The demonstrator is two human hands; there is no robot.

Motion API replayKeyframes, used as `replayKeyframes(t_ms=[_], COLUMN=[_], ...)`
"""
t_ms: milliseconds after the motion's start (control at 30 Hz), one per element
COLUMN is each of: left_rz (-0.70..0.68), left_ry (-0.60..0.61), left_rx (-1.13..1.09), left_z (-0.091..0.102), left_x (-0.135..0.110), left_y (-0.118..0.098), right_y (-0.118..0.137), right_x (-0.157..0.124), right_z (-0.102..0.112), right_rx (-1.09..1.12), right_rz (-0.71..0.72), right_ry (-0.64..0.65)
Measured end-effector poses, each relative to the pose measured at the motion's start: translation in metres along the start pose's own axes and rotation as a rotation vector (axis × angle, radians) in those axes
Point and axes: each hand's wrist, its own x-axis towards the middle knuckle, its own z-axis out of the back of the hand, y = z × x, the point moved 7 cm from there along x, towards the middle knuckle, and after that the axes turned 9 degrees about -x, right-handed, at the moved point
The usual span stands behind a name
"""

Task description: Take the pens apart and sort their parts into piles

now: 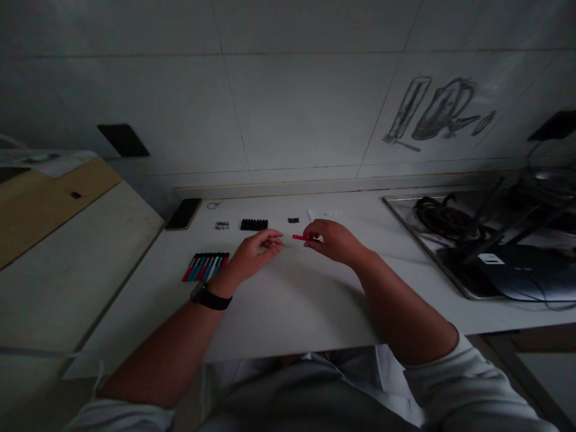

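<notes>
My right hand (330,240) is closed on a slim red pen barrel (299,237), whose end points left past the fingertips. My left hand (258,255) is at the left of it, apart from the barrel, with its fingers loosely bent and nothing visible in them. Behind the left hand lies a row of short black pieces (254,225). A smaller dark cluster (293,220) rests farther right. Small metallic parts (222,225) lie left of the black row. Beside my left wrist is a row of red, blue and white pens with black ends (206,267).
All this lies on a white countertop (288,312). A phone (183,214) and a thin ring (213,205) sit at the back left. White pieces (326,214) lie behind my right hand. On the right, a black router (522,270) rests over a gas stove (443,219).
</notes>
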Motion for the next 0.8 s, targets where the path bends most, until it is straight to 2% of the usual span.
replayKeyframes(t_ms=[100, 200, 433, 533, 800], left_rz=[-0.050, -0.046, -0.013, -0.014, -0.017], left_ry=[0.028, 0.077, 0.157, 0.181, 0.220], left_rx=[0.212, 0.325, 0.387, 0.396, 0.435], left_z=[-0.001, -0.004, -0.010, -0.012, -0.011], left_x=[0.000, 0.000, -0.004, -0.005, -0.006], left_y=[0.002, 0.009, 0.017, 0.017, 0.019], right_y=[-0.028, -0.045, -0.050, -0.050, -0.050], right_x=[-0.010, -0.019, -0.022, -0.023, -0.023], right_z=[0.003, -0.004, -0.034, -0.037, -0.032], right_rx=[-0.030, -0.107, -0.176, -0.162, -0.167], right_rz=[-0.153, -0.242, -0.249, -0.255, -0.238], right_ry=[0.117, 0.268, 0.500, 0.529, 0.488])
